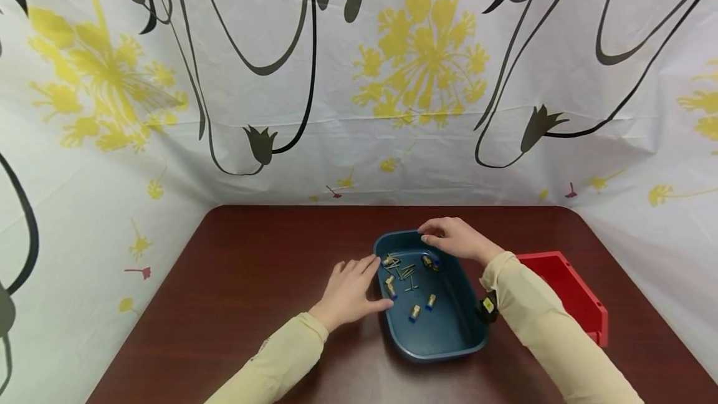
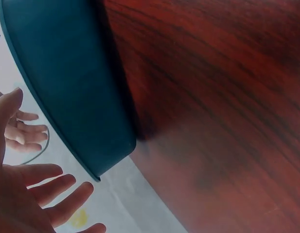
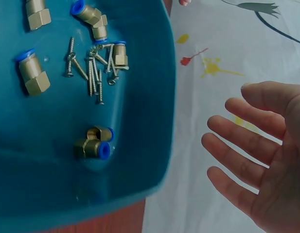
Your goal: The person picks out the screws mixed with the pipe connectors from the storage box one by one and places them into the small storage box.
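Note:
A blue plastic tub [image 1: 449, 332] stands on the table, holding thin metal screws [image 3: 94, 73] and several brass pneumatic fittings [image 3: 33, 75] with blue collars. My left hand [image 1: 350, 292] is at the tub's left side, fingers spread and thumb at the rim. Over the far right corner of the rim is my right hand [image 1: 457, 239]. In the right wrist view, the right hand's fingers [image 3: 237, 160] are extended and loosely apart beside the tub, with nothing in them. The screws lie in a loose heap towards the tub's far left, fittings scattered around them.
A red plastic bin [image 1: 566, 292] stands right of the tub, partly hidden behind the right forearm. The dark reddish wooden table [image 1: 252, 285] ends at a white patterned cloth [image 1: 336, 92] hanging behind it. A dark band with a small device [image 1: 488, 305] is on the right wrist.

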Demonstrator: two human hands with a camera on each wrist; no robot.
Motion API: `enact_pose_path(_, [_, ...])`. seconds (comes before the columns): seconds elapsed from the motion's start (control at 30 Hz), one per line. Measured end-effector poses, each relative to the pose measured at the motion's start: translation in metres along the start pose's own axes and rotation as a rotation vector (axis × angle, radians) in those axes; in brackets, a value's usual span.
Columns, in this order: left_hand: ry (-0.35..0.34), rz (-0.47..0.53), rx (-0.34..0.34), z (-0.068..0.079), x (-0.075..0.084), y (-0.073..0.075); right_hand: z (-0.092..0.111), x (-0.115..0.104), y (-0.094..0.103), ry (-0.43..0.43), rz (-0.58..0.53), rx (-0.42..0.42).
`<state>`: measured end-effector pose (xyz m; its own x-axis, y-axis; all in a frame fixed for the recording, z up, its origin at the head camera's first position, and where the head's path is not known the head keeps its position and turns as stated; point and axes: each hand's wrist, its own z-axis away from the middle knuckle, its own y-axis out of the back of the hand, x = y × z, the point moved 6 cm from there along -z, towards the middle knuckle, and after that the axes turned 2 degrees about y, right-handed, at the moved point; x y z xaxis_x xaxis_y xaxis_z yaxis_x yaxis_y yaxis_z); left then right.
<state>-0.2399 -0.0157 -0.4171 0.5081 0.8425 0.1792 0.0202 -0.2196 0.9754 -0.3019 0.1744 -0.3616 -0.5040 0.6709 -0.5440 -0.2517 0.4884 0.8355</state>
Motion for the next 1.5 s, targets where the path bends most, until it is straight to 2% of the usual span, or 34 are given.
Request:
enact_pose_path(0.37, [0.000, 0.002, -0.026, -0.002, 0.000, -0.006, -0.022, 0.010, -0.026, -0.033, -0.013, -0.098])
enact_pose_path(0.83, [0.014, 0.008, -0.015, -0.002, -0.002, -0.006, -0.034, 0.016, -0.054, -0.060, -0.017, -0.178])
enact_pose_path(1.03, [0.007, -0.007, -0.010, -0.003, -0.002, -0.007, -0.036, 0.024, -0.068, -0.130, -0.031, -0.209])
enact_pose_path(1.5, [0.003, 0.011, -0.017, -0.002, -0.002, -0.004, -0.040, 0.031, -0.090, -0.257, -0.113, -0.196])
